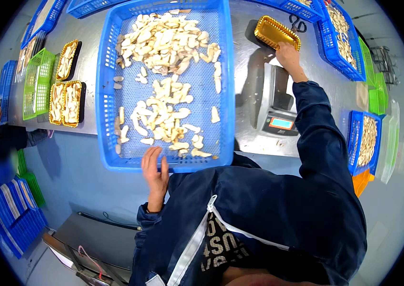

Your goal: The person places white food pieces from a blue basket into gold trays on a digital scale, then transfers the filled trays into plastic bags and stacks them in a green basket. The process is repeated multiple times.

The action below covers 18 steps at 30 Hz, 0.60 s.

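My right hand (288,59) grips the near right end of a gold tray with a scalloped rim (275,31), just beyond a digital scale (277,118) with a lit display. No mushrooms show in that tray. At the near left edge of a large blue perforated crate (231,107), my left hand (154,169) has its fingers apart and holds nothing. Inside the crate lie sliced pale mushrooms (168,39), in a large heap at the far end and a looser pile (166,121) nearer me. Black-handled scissors (298,24) lie beside the gold tray.
Gold trays filled with mushroom slices (71,103) sit on the steel table (89,71) at left, beside a green basket (37,84). Blue crates of mushrooms (361,141) stand at right. Another person (5,139) is at the far left. Stacked blue crates (12,214) stand at lower left.
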Tool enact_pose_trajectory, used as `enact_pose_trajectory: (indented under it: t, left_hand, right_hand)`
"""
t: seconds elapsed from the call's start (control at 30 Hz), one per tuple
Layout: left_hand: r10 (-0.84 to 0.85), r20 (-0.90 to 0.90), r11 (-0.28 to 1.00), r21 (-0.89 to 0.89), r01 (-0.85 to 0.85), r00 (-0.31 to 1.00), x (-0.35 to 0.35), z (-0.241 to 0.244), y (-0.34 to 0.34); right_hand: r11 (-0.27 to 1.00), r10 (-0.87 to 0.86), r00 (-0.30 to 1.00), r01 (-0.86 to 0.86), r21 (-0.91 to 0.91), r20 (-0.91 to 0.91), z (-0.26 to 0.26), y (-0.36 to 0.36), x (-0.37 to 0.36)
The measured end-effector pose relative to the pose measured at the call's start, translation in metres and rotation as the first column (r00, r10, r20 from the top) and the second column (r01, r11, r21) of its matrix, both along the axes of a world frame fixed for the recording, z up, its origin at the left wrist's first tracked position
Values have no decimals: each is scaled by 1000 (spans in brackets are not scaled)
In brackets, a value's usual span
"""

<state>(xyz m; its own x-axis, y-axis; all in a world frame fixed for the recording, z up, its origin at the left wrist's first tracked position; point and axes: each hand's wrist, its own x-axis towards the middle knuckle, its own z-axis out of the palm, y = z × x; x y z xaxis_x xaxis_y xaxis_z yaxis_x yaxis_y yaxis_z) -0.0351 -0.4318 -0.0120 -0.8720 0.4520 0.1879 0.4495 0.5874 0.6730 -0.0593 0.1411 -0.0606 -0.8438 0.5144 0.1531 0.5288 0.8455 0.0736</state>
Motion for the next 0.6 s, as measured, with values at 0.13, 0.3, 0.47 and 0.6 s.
enact_pose_trajectory:
  t: [0.13,0.3,0.47,0.6]
  left_hand:
    - [128,-183,978,-141,-155,975,13,-21,8]
    - [145,-263,967,-165,-193,954,11,-23,17]
    - [150,-293,955,-203,-215,944,13,-26,19]
    - [152,-257,953,-217,-210,954,14,-25,20]
  right_hand:
    - [991,124,992,-123,49,-22,-6,16,-9]
    - [971,236,971,-235,37,-23,-6,29,-6]
    - [958,285,955,-286,8,-84,9,28,-2]
    - [940,282,946,-306,-149,-158,19,41,1]
